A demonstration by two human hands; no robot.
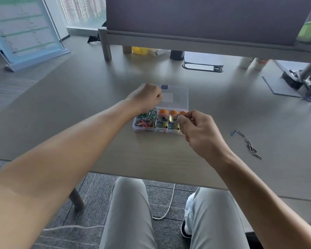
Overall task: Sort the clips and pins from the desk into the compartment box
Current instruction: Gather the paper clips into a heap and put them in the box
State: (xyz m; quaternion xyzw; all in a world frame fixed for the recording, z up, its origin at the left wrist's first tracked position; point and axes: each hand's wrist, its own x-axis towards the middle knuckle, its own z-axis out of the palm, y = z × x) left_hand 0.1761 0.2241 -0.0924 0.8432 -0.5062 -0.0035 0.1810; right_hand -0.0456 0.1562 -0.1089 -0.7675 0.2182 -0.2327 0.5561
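Observation:
A clear compartment box [136,127] sits mid-desk with its lid [180,95] laid open behind it. It holds coloured paper clips [145,123] on the left, gold binder clips [166,125] in front and orange pins [163,111] at the back. My left hand [144,98] hovers over the box's back left corner with curled fingers; silver paper clips [152,111] hang from under it into the left compartment. My right hand [199,133] pinches a small binder clip [179,117] over the right compartments. A chain of silver paper clips [250,144] lies on the desk to the right.
The desk's [97,108] front edge is close to my knees. A raised shelf [196,39] spans the back, with small items under it. At the far right stand a grey board [278,87] and dark objects [294,79]. A white cable [167,209] runs across the floor.

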